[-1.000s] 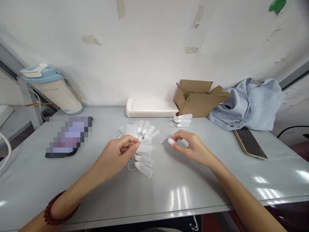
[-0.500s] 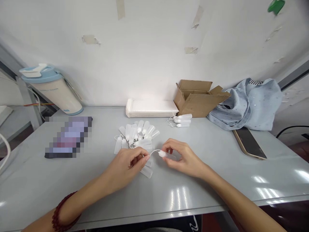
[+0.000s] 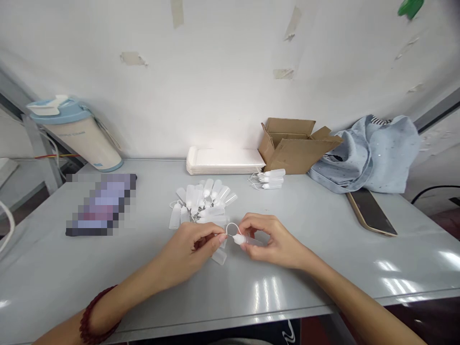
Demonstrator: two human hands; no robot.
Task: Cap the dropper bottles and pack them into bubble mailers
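Observation:
A small translucent squeeze bottle (image 3: 253,240) with a white nozzle lies sideways in my right hand (image 3: 275,239), gripped between thumb and fingers, its nozzle pointing left. From its neck a thin white strap (image 3: 233,225) arches over to my left hand (image 3: 201,244). There thumb and forefinger pinch the strap's end, close in front of the nozzle; the cap at that end is mostly hidden by the fingers. A fine tip shows between nozzle and fingertips. Behind and partly under my left hand is a pile of similar bottles (image 3: 196,199).
Several more bottles (image 3: 273,179) lie by a cardboard box (image 3: 305,153). Left of the box is a stack of white trays (image 3: 226,163). A blue bag (image 3: 388,153) and a phone (image 3: 372,213) are at right; a tumbler (image 3: 86,139) and a blurred-out device (image 3: 102,203) at left.
My right hand has lowered slightly with the bottle. The strap has bent from a shallow curve into a tight arch, and my left fingertips are nearer the nozzle.

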